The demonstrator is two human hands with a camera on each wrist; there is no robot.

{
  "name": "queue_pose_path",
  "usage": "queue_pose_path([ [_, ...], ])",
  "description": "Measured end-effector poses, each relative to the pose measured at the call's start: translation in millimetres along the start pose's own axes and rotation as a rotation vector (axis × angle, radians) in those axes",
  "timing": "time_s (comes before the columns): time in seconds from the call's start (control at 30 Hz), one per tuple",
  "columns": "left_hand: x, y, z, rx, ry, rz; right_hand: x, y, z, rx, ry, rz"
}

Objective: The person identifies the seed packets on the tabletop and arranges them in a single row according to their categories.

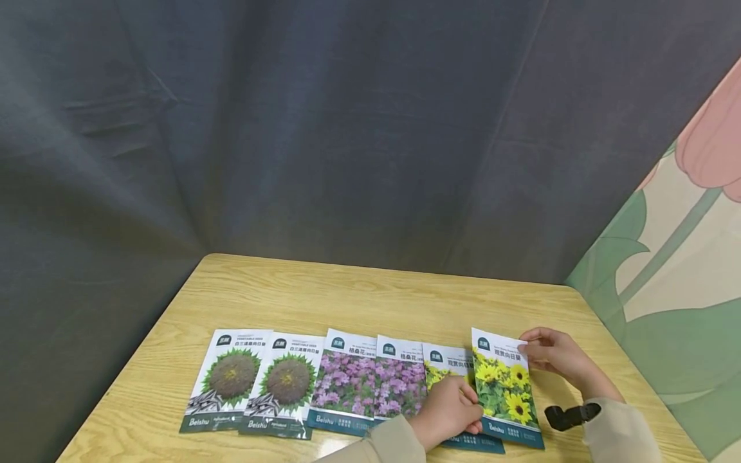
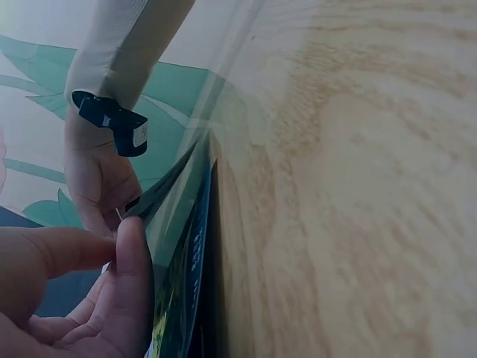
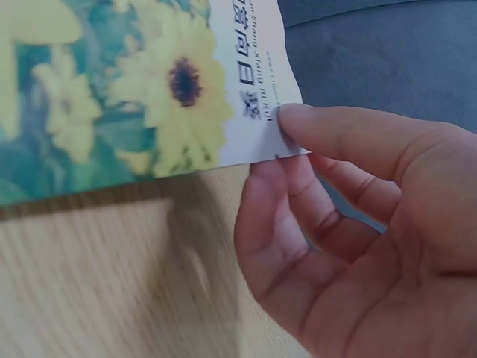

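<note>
My right hand [image 1: 558, 360] pinches the upper right corner of a yellow-flower seed packet [image 1: 506, 386], thumb on the printed front and fingers behind, as the right wrist view shows. This packet is slightly raised and tilted at the right end of a row. At its lower left edge my left hand [image 1: 448, 411] pinches the packet between thumb and finger; the exact contact is partly hidden in the left wrist view. Beneath the left hand lies a second yellow-flower seed packet [image 1: 448, 357], its middle covered by that hand.
Leftward along the wooden table [image 1: 347, 292] lie two purple-flower packets [image 1: 344, 379] [image 1: 399, 382] and two brown-headed sunflower packets [image 1: 231, 376] [image 1: 287, 379], some overlapping. A dark curtain [image 1: 347, 141] hangs behind; a flower-painted wall [image 1: 689, 289] stands at right.
</note>
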State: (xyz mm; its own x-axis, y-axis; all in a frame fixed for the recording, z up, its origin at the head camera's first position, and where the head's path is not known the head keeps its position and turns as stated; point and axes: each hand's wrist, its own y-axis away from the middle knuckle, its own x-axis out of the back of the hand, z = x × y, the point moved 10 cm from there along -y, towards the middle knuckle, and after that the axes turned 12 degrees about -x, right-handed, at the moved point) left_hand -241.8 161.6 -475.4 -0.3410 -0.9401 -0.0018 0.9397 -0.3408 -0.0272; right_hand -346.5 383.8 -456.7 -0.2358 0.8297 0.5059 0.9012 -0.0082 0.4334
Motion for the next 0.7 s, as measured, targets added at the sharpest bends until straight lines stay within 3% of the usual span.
queue_pose_path([
  [0.43, -14.2, -1.4, 1.7, -0.051, -0.147, -0.045, -0.7, -3.2, 7.6, -0.029, 0.157, 0.017],
  [0.7, -20.7, -1.2, 7.8, -0.194, -0.251, -0.094, -3.4, -7.5, 12.9, -0.023, 0.217, 0.023],
])
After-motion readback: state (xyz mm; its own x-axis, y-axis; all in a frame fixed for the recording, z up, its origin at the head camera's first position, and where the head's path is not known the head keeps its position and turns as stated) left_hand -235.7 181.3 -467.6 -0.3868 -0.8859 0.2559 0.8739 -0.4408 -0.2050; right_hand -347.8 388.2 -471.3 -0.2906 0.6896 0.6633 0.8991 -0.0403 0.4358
